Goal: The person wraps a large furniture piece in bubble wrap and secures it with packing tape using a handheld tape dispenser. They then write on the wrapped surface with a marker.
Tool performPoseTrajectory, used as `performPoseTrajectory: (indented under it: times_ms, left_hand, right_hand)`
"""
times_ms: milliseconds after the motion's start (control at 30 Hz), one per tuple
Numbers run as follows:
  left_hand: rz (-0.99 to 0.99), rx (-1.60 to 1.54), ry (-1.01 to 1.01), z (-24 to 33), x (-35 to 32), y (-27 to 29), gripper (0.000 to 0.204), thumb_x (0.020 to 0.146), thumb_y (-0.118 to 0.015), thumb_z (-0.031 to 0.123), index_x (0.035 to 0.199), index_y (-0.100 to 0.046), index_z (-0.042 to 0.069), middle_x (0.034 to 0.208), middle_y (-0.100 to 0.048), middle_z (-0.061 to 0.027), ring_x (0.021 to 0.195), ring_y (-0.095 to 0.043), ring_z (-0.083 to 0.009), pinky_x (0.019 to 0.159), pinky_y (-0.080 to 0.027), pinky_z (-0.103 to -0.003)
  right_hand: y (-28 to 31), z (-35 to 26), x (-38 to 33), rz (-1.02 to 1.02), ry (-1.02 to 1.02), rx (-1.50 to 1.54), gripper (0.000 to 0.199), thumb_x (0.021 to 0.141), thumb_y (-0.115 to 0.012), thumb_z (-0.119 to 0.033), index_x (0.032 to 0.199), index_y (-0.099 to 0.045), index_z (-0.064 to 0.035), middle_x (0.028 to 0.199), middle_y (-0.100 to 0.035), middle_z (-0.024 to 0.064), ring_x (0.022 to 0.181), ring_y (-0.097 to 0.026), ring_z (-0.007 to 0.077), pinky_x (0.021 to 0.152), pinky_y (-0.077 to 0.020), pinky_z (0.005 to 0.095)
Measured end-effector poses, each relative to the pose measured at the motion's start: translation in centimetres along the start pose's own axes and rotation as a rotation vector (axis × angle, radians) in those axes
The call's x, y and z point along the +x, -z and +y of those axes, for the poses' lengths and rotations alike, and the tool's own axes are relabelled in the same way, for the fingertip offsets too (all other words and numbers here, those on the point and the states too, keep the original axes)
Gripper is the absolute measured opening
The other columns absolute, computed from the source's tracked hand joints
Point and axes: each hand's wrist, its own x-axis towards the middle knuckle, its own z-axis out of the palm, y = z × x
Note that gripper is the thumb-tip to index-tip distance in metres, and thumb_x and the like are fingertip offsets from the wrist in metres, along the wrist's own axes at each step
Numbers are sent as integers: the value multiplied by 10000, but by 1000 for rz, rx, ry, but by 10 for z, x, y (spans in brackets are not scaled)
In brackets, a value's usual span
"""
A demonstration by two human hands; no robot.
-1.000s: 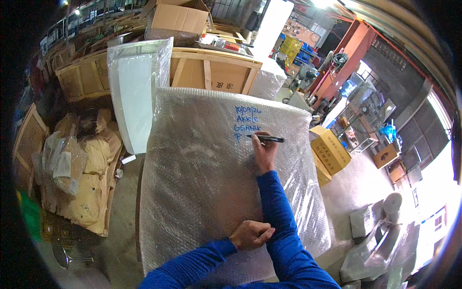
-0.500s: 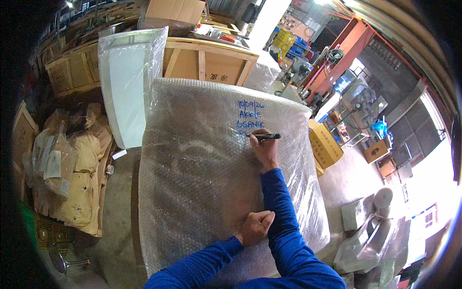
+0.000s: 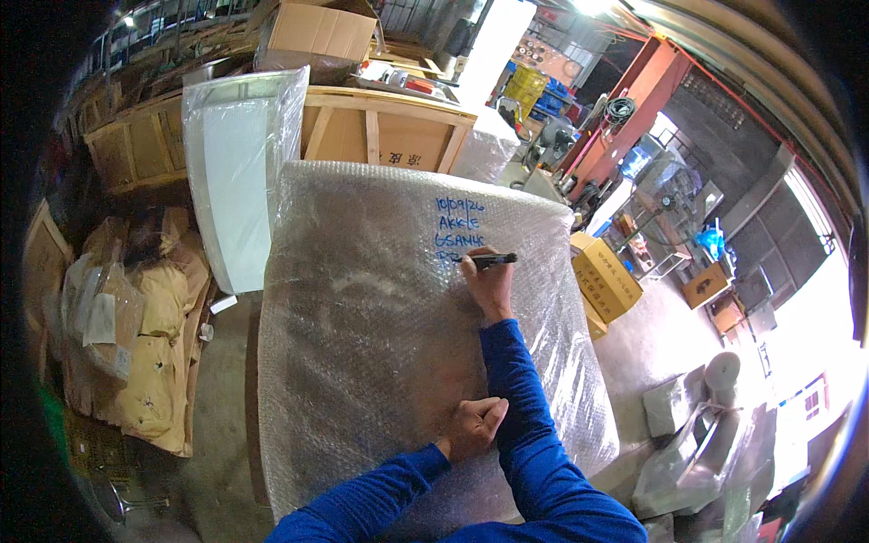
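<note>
A large flat panel (image 3: pixel 362 335) wrapped in bubble wrap lies in front of me and fills the middle of the view. Near its far right side, my right hand (image 3: pixel 490 285) grips a black marker (image 3: pixel 493 260), with the fingertips at the wrap. Several short lines of blue handwriting (image 3: pixel 462 223) run down the wrap there, the lowest line next to the fingers. My left hand (image 3: pixel 472 428) is closed in a fist over the wrap, against my right forearm's blue sleeve; whatever it may hold is hidden.
Behind the panel stand a plastic-wrapped white panel (image 3: pixel 237 181) and a wooden-framed crate (image 3: pixel 385 131). Cardboard boxes (image 3: pixel 605 279) sit to the right. Brown paper and plastic (image 3: pixel 154 362) are heaped at left; wrapped pieces and a roll (image 3: pixel 721 371) lie at lower right.
The lowest line of handwriting has grown by a stroke or more, and my right hand has shifted slightly rightward along it. My view has tilted a little; my left hand stays closed by the right sleeve.
</note>
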Motion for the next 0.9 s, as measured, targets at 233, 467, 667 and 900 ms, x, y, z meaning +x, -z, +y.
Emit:
performPoseTrajectory:
  times_ms: [233,467,667,900]
  left_hand:
    - [-30,-34,18,-9,1,2,425,1038,-443,323,708,-479,56,628,-403,22,626,-396,-88,555,-357,-296]
    - [-28,-43,-8,-7,2,-2,396,1029,-463,298,730,-480,40,640,-404,-29,620,-399,-133,579,-382,-339]
    - [-26,-45,-42,-12,1,-6,385,1033,-453,271,730,-468,35,641,-387,-26,627,-394,-125,580,-377,-338]
    - [-27,-10,-18,-10,2,-2,414,1026,-475,293,737,-498,-2,608,-425,-122,567,-440,-178,555,-401,-378]
  right_hand:
    - [9,8,-4,48,-66,181,78,805,-713,-73,824,-667,-13,745,-650,29,695,-588,111,640,-472,285]
    - [23,19,4,19,-62,195,66,831,-709,-68,842,-679,-10,766,-668,41,724,-602,109,665,-471,262]
    - [14,17,1,89,63,99,67,860,-695,-82,894,-695,-24,743,-652,3,679,-568,76,593,-434,243]
    - [20,16,0,56,-57,237,93,825,-712,-106,860,-684,-25,751,-666,44,707,-599,119,650,-472,283]
